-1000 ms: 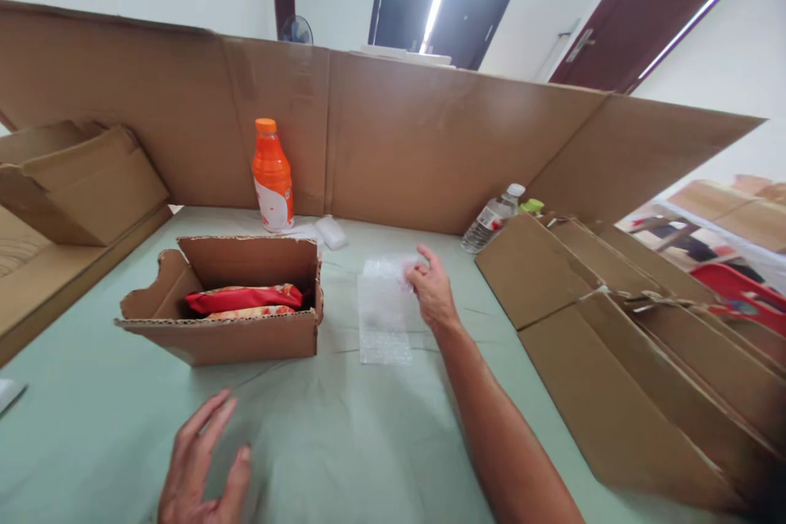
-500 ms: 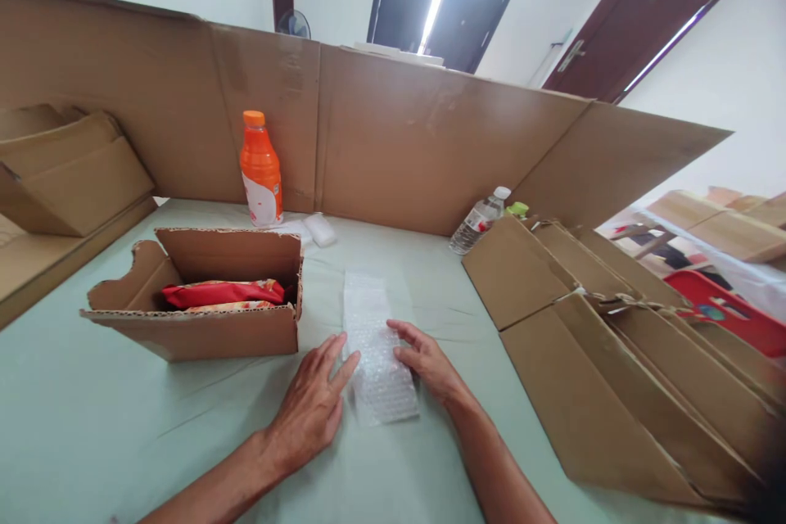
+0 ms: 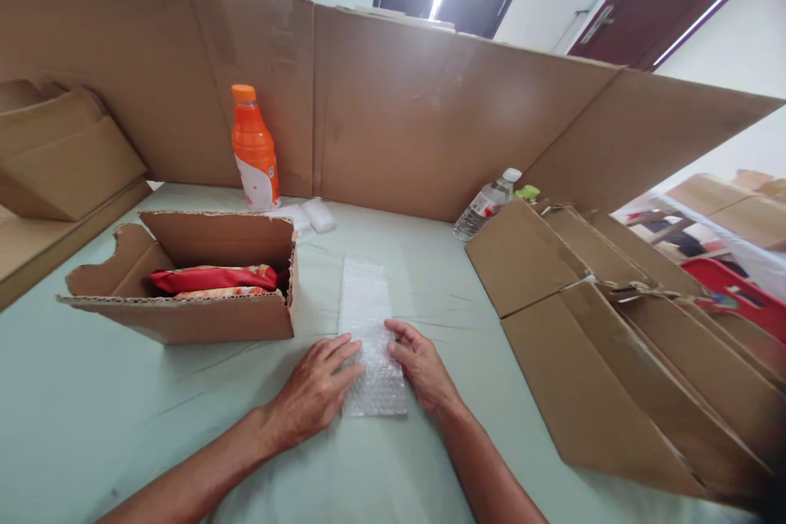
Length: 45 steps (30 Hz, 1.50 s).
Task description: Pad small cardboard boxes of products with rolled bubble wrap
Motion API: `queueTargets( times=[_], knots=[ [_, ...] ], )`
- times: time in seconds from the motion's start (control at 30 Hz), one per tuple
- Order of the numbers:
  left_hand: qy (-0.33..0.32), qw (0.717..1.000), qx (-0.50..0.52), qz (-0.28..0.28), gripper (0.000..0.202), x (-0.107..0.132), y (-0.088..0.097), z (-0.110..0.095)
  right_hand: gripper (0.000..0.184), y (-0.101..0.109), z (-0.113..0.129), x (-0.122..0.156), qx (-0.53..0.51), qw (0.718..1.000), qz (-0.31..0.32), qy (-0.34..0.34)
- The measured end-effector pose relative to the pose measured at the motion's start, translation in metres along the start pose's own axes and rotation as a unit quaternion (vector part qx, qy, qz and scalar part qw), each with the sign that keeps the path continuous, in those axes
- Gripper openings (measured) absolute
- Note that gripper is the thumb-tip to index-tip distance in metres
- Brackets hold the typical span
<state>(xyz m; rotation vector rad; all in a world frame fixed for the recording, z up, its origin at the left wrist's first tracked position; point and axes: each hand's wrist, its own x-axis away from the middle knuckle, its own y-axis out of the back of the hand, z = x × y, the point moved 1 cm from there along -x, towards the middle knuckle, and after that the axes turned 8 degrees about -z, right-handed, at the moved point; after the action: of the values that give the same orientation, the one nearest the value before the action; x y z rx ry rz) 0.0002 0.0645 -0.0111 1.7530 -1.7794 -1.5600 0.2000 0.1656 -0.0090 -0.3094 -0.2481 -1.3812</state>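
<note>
A folded strip of clear bubble wrap (image 3: 367, 295) lies flat on the pale green cloth. My left hand (image 3: 319, 383) is open, its fingertips resting on the wrap's left side. At the right edge, my right hand (image 3: 423, 364) is also open, fingers bent and slightly apart, with the tips touching the wrap. To the left of my hands stands an open cardboard box (image 3: 202, 323). Inside it are red packets (image 3: 214, 278), only their upper parts visible.
An orange bottle (image 3: 255, 151) stands at the back beside small white pouches (image 3: 318, 214). Toward the back right, a clear water bottle (image 3: 488, 206) leans next to folded cardboard boxes (image 3: 571, 377). A tall cardboard panel (image 3: 399, 115) borders the table's far side. More cardboard (image 3: 67, 155) sits at far left.
The bubble wrap has turned slightly and now lies straighter, its near end shifted left. My left fingers reach further over it. The whole view has shifted a little.
</note>
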Motion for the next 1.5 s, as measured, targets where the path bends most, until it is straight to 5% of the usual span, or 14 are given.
queueTargets(
  times=[0.1,0.33,0.47,0.67,0.87,0.97,1.1,1.23,1.33,1.4,1.5],
  knots=[
    [0.017,0.998,0.037,-0.039,0.036,-0.005,0.001,0.005,0.048,-0.001,0.000,0.000,-0.011,1.000,-0.005,-0.013],
    [0.065,0.997,0.010,-0.036,0.074,0.019,0.020,0.018,0.045,-0.001,0.005,0.005,-0.062,0.997,-0.015,-0.047],
    [0.037,0.998,-0.050,-0.029,0.069,0.019,0.016,0.017,0.046,-0.002,0.008,0.004,-0.088,0.994,-0.014,-0.063],
    [-0.030,0.992,-0.052,-0.110,0.055,-0.010,0.000,0.009,0.052,-0.003,0.007,0.007,-0.124,0.988,-0.008,-0.095],
    [0.170,0.969,0.131,-0.121,0.035,-0.018,-0.001,0.010,0.056,-0.002,0.009,0.009,-0.094,0.993,0.006,-0.077],
    [0.262,0.950,0.117,-0.122,0.040,-0.025,-0.004,0.015,0.061,0.010,0.017,0.012,0.009,1.000,0.007,-0.028],
    [0.361,0.919,0.104,-0.120,0.043,-0.040,-0.007,0.022,0.043,0.029,0.029,0.028,0.154,0.978,-0.051,0.129],
    [0.393,0.905,0.125,-0.106,0.051,-0.055,-0.002,0.023,0.022,0.024,0.034,0.050,0.286,0.910,-0.031,0.299],
    [0.392,0.902,0.147,-0.107,0.058,-0.063,0.002,0.023,0.025,0.013,0.036,0.049,0.342,0.845,-0.045,0.409],
    [0.389,0.901,0.155,-0.115,0.062,-0.066,0.003,0.024,0.046,0.009,0.036,0.034,0.354,0.839,-0.069,0.408],
    [0.381,0.900,0.166,-0.129,0.062,-0.065,0.000,0.025,0.079,0.007,0.034,0.004,0.303,0.897,-0.067,0.315]
  ],
)
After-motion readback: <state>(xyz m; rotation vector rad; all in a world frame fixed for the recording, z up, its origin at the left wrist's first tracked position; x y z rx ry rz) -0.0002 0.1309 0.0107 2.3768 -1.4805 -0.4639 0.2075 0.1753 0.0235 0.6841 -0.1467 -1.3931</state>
